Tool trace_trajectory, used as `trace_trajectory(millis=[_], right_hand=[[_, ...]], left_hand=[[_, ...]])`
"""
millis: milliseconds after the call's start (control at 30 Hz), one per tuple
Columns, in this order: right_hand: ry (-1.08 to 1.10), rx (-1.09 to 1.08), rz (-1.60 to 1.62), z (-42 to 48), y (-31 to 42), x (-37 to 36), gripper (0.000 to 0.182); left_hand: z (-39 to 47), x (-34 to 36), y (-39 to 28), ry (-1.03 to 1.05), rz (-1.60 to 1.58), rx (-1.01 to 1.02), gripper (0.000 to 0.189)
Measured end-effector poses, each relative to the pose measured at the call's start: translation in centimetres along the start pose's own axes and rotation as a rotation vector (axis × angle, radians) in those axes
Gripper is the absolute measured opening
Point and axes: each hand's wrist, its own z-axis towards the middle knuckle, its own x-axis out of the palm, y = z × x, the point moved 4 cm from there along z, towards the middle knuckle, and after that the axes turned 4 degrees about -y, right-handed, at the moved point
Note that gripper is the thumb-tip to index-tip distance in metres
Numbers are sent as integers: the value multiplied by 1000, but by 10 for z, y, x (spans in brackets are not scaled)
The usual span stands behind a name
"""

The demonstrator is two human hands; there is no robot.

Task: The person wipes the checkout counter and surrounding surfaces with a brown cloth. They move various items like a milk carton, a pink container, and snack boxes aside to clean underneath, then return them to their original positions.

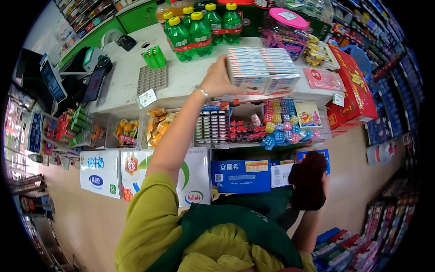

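My left hand (222, 80) reaches over the white counter (122, 78) and grips the left side of a block of stacked small white boxes (263, 71), with the thumb along its near face. Low on the right, my right hand (325, 187) is mostly hidden behind a dark maroon cloth (308, 182) that it holds. Left of the boxes stand green soda bottles with yellow caps (190, 34). A clear jar with a pink lid (288, 18) is just behind the boxes, and a pink packet (324, 80) lies to their right.
Below the counter edge are bins of wrapped snacks (127, 132) and colourful dice-shaped containers (278, 124). White milk cartons (100, 173) and a blue carton (241, 176) stand before me. A grey grid tray (152, 80), green batteries (154, 57) and a phone (93, 85) are at left; red boxes (355, 85) stand right.
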Motion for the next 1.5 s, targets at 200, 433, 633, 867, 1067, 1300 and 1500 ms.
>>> trace_trajectory(millis=[200,433,633,867,1067,1300,1500], right_hand=[[-7,-707,-284,114,80,172,39],[-45,-1033,-1886,258,3,203,58],[209,-950,-1766,242,-54,256,49],[508,-801,-1206,229,-93,294,41],[189,-893,-539,182,14,264,37],[-302,-981,-47,122,75,117,37],[-561,-886,68,104,43,49,39]], left_hand=[[-20,-17,8,-61,-131,-18,112],[-17,-20,-13,-40,-85,35,101],[-24,-22,-30,158,97,21,58],[-26,-13,4,165,16,24,76],[-14,-25,-12,50,-10,60,91],[-24,-33,-45,-149,-134,255,128],[-11,-2,-127,-10,699,526,86]])
